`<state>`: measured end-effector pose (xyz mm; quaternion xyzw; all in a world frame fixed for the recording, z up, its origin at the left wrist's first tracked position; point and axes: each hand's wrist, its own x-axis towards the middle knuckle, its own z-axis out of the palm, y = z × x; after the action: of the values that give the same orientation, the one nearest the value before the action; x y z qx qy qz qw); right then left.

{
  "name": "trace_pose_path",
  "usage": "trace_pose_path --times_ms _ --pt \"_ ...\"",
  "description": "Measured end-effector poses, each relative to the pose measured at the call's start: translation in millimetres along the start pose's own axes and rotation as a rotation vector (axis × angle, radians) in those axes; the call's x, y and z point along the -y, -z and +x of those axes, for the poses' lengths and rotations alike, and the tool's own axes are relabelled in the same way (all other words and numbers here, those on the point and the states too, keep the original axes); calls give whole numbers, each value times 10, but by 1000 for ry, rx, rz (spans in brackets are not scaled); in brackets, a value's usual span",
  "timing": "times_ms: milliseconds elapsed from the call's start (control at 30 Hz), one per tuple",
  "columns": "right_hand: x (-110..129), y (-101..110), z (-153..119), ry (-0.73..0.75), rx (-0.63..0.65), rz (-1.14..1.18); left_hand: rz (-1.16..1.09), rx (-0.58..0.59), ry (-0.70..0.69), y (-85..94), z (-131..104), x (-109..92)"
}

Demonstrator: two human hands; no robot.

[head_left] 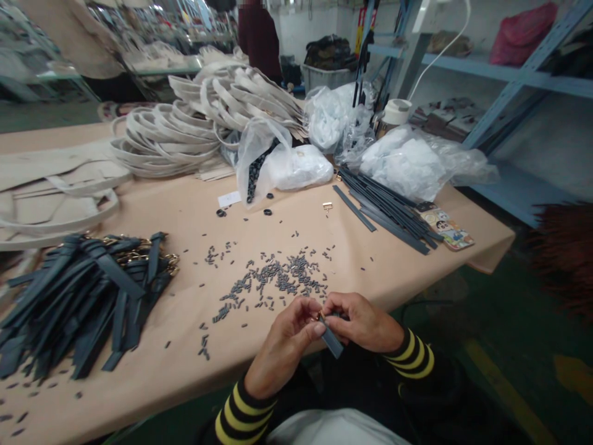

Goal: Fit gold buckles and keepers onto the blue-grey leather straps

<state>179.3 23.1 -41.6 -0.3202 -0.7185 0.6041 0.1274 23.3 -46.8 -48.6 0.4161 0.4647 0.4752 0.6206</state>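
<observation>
Just past the table's front edge, my left hand (293,337) pinches a dark blue-grey strap (332,343) between thumb and fingers. My right hand (359,320) is closed against the same strap at its upper end, where a small gold-coloured metal fitting (319,316) shows between the fingertips. The strap's free end hangs down toward my lap. Part of the fitting is hidden by the fingers. Many small dark pieces (287,275) lie scattered on the table beyond my hands. A pile of similar straps with gold hardware (92,296) is at the left.
Loose dark strips (389,207) lie at the right, beside a patterned phone-like item (449,228). A gold buckle (327,206) sits nearby. Coiled beige straps (167,139) and plastic bags (301,167) stand at the back. Blue shelving (491,71) rises at the right; people stand behind.
</observation>
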Motion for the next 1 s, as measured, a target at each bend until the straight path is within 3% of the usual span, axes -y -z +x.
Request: trace_pose_path --times_ms 267,333,433,600,733,867,933,1000 --pt "-52 -89 4 -126 120 -8 -270 254 116 107 -37 74" --pt "-56 -82 44 -131 115 37 -153 193 43 171 -11 67" --pt "-32 -36 124 -124 155 170 73 -1 -60 287 42 2" --pt "73 33 323 -73 248 264 270 -193 -111 430 137 -95" --pt "169 21 559 -60 139 17 411 -253 -132 609 266 -142" --pt "278 36 828 26 48 -346 302 -103 -42 901 455 -162" --pt "335 106 1011 60 71 -461 266 -80 20 1019 536 -155" --pt "395 222 1258 82 168 -535 283 -142 38 1089 588 -147"
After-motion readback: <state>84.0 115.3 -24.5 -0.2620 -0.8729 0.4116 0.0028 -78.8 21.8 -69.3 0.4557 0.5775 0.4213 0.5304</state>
